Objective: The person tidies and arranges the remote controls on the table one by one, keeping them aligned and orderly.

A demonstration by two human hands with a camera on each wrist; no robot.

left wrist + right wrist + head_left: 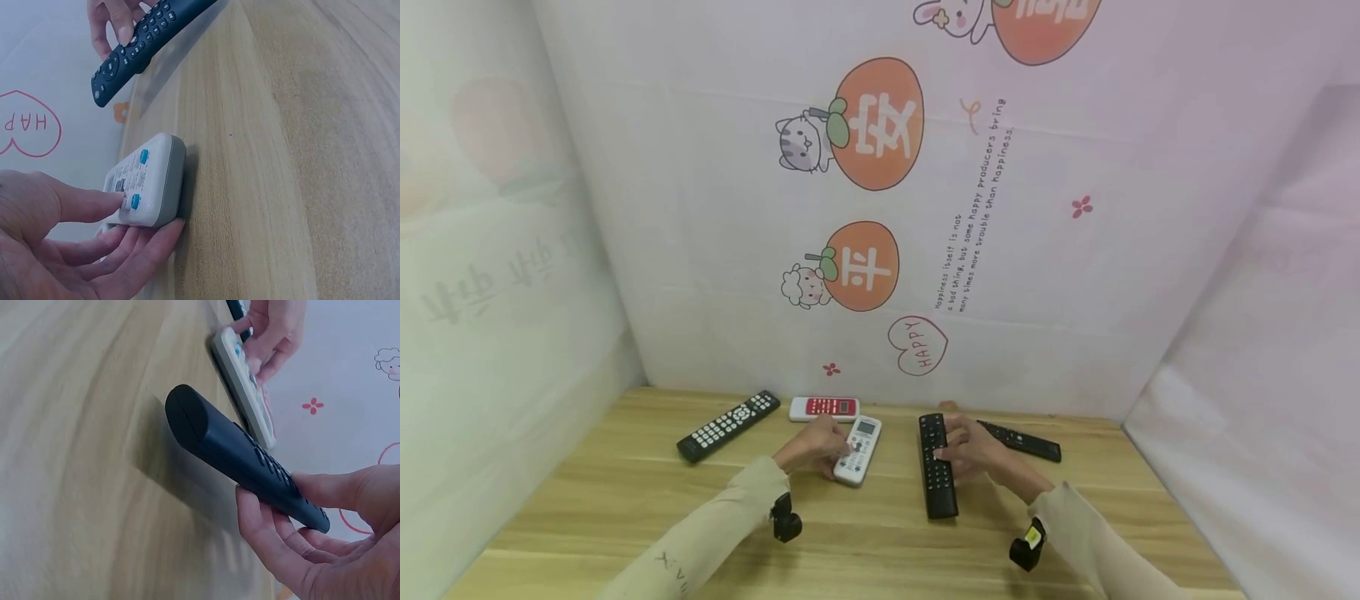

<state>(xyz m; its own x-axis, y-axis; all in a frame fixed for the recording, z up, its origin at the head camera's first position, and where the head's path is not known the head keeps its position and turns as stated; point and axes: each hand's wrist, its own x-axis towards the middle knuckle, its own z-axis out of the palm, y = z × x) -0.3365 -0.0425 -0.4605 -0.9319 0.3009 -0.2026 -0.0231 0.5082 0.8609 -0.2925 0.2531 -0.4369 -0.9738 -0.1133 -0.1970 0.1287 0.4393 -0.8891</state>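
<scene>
Right hand (359, 559) grips a dark remote (219, 444) just above the wood-grain surface (75, 456).
The thumb lies on its button side, the fingers underneath, and a soft shadow (181, 481) falls below; beyond, the left hand (279, 328) holds a white remote (240, 384), with another dark object (235, 309) partly visible at the top edge and a red flower (313, 405) on the pale backdrop (337, 369).

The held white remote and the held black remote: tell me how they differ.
Colour: the white remote has a pale case, while the black remote is dark.
Size: the white remote is shorter; the black remote is longer.
Face: the white remote has a small screen near one end; the black remote shows none.
Holder: the left grip has the white remote, the right grip the black remote.
Shared: both are elongated and button-covered.
</scene>
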